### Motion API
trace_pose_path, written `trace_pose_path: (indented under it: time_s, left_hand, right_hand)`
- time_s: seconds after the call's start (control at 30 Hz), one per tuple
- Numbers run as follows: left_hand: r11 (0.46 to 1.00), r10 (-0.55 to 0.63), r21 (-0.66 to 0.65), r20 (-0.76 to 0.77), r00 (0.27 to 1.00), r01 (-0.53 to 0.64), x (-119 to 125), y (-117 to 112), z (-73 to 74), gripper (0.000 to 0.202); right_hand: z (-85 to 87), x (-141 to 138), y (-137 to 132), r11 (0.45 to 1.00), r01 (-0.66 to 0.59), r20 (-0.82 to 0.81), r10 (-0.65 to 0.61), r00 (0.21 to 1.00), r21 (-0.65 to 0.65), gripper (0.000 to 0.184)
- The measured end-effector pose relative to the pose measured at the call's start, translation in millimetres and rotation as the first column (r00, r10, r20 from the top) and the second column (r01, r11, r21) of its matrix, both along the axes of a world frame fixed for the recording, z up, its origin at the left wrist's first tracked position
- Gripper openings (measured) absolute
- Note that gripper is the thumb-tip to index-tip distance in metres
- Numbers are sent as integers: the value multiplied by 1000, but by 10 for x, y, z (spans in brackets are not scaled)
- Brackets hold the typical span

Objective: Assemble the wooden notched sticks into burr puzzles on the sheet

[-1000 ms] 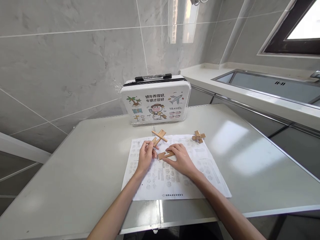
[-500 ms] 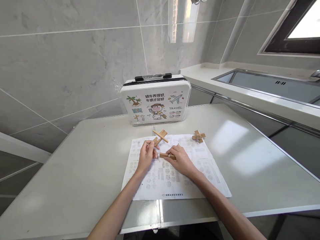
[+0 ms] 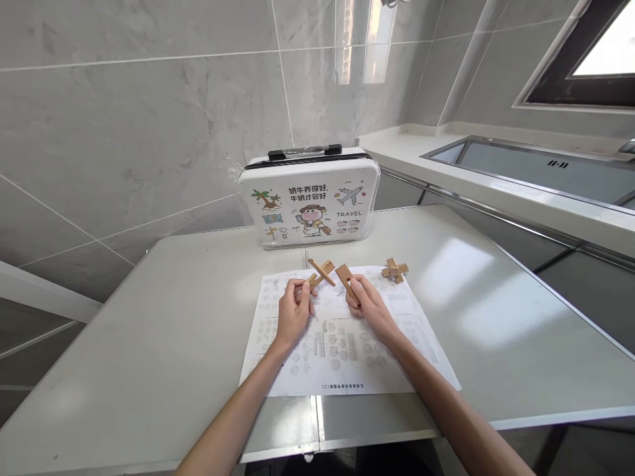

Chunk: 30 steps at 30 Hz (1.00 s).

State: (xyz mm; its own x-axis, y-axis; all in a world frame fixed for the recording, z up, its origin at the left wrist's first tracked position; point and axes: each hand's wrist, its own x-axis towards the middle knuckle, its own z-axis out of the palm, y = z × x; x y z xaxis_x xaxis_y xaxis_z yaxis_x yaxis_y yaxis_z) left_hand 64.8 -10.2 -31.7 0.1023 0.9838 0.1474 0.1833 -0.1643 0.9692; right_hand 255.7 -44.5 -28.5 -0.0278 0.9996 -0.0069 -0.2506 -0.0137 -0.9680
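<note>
My left hand [image 3: 294, 309] is closed on the lower left end of two crossed wooden puzzle pieces [image 3: 325, 270], one a notched flat bar, the other a thin stick lying across it. Between the fingers of my right hand [image 3: 368, 303] is a flat wooden puzzle piece [image 3: 344, 275] with a dark hole or notch, tilted up to the left. A small gap parts it from the crossed pieces. Both hands are above a printed instruction sheet [image 3: 317, 367] covered with small diagrams. On the sheet's far right edge sits an assembled wooden puzzle [image 3: 395, 270], which neither hand touches.
A white cartoon-printed case [image 3: 310, 201] in clear plastic wrap stands at the back of the pale folding table [image 3: 173, 330]. Behind it rises a grey tiled wall [image 3: 149, 119]. To the right runs a white counter [image 3: 496, 192] with a sink [image 3: 526, 165].
My right hand has moved up and to the right and turned its piece from nearly level to a steep tilt. My left hand and the crossed pieces have shifted slightly right.
</note>
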Motion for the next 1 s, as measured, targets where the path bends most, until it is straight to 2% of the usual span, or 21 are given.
trace_pose_path:
  time_s: [0.17, 0.33, 0.7, 1.0]
  left_hand:
    - [996, -12, 85, -163, 986, 27, 20, -48, -3, 27]
    - [973, -29, 207, -322, 946, 100, 35, -101, -16, 22]
    - [897, -24, 375, -488, 872, 234, 37, -128, -28, 22]
    - [879, -22, 399, -512, 858, 261, 39, -129, -28, 24]
  right_hand:
    - [-12, 45, 23, 1000, -5, -144, 3, 990, -14, 47]
    - [-20, 64, 14, 999, -34, -198, 32, 980, -9, 54]
    - [55, 41, -39, 998, -70, -124, 70, 990, 7, 62]
    - [105, 20, -76, 999, -20, -21, 21, 1000, 27, 58]
